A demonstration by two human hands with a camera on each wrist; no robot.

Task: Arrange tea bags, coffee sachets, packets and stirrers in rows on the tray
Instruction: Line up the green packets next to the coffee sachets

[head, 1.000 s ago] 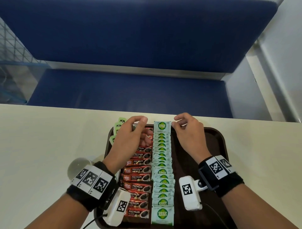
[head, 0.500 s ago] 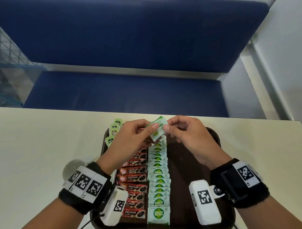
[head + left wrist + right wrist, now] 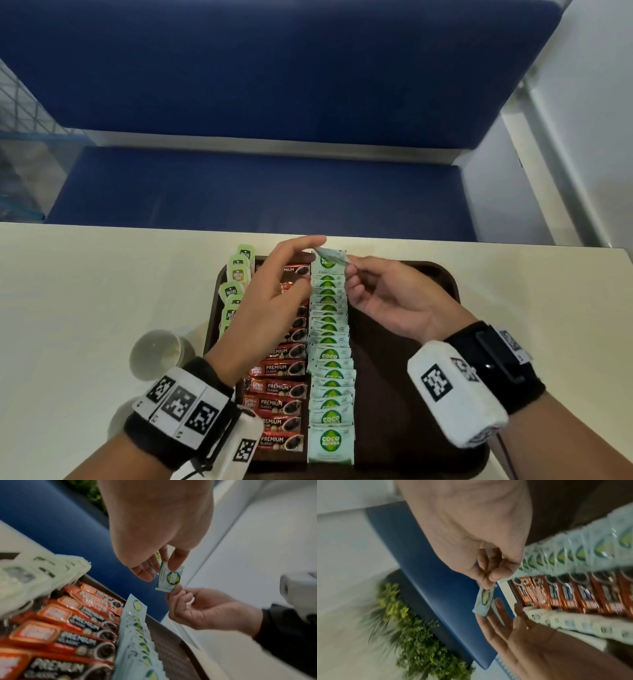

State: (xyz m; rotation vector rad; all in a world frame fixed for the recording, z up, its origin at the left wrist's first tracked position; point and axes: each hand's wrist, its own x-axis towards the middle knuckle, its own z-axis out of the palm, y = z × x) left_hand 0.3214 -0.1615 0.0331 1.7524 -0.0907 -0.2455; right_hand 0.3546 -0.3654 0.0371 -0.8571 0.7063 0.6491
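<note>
A dark brown tray (image 3: 442, 284) holds a row of pale green Coco sachets (image 3: 330, 359), a row of red coffee sachets (image 3: 281, 387) and green creamer cups (image 3: 236, 274) along its left rim. My right hand (image 3: 352, 274), palm turned up, pinches one loose Coco sachet (image 3: 330, 257) above the far end of the green row. The right wrist view shows that pinch (image 3: 489, 580) on the sachet (image 3: 483, 601). My left hand (image 3: 310, 260) has its fingers stretched out, and one fingertip touches the sachet's (image 3: 169, 577) other end.
A clear plastic cup (image 3: 156, 353) stands on the cream table (image 3: 85, 291) left of the tray. The tray's right half is bare brown surface. A blue bench (image 3: 257, 188) runs behind the table's far edge.
The end sachet came up off the green row, pinched by both hands. My left fingers have since straightened, and my right hand has rolled palm up with the sachet.
</note>
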